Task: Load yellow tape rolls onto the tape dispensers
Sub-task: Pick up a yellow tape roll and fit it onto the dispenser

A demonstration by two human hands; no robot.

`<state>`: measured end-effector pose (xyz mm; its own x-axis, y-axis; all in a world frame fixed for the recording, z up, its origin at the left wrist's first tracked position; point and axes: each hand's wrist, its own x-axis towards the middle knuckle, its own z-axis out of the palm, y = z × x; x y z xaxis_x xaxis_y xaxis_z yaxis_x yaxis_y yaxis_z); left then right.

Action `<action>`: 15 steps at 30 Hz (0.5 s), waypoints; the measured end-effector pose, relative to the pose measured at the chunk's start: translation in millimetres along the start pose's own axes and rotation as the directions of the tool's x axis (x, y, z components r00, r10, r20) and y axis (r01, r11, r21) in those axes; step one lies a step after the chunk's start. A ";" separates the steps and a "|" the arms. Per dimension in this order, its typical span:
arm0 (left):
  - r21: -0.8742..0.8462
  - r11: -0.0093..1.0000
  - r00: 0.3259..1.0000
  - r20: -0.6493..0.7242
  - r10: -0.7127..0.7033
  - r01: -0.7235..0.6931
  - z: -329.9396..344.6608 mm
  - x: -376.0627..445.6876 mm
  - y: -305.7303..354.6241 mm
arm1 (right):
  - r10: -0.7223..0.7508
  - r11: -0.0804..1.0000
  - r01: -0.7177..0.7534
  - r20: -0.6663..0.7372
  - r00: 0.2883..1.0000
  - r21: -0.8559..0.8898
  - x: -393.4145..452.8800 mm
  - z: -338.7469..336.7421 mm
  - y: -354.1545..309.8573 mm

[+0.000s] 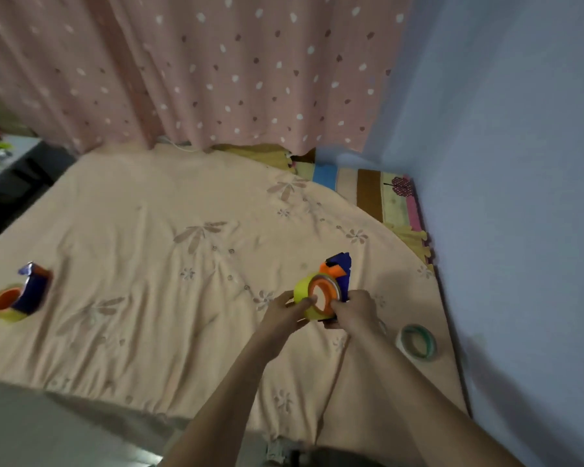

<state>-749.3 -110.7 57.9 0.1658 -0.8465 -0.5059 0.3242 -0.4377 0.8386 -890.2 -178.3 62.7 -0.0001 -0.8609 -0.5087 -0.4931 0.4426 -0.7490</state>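
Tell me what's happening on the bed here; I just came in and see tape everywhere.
A person is fitting a yellow tape roll onto a blue and orange dispenser, left hand on the roll, right hand on the dispenser. Far left on the peach bedspread lies a second dispenser with a yellow roll already on it. A loose pale roll with a green core lies by the right hand.

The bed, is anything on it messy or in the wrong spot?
Nothing is broken or spilled. One roll with a greenish edge lies loose near the bed's right edge, not yellow like the others. The left hand and right hand hold a yellow roll on a blue dispenser.
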 end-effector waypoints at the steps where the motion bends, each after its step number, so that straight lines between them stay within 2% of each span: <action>1: 0.010 1.000 0.999 -0.048 0.000 0.000 -8.4 -4.2 3.3 | -0.053 0.997 0.054 0.012 0.999 -0.054 -1.6 7.9 -5.9; 6: 0.013 1.000 0.969 -0.246 0.012 -0.009 -59.8 -33.1 11.6 | -0.276 0.937 0.306 0.177 0.945 -0.168 -18.2 58.6 -32.6; 15: -0.141 0.987 0.873 -0.487 0.002 -0.081 -159.1 -112.7 -1.3 | -0.361 0.869 0.464 0.420 0.833 -0.173 -84.2 166.0 -56.6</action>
<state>-620.2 33.5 81.7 0.5992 -0.5925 -0.5385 0.4378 -0.3207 0.8400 -717.8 -89.2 77.5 0.5434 -0.7713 -0.3314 -0.5788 -0.0583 -0.8134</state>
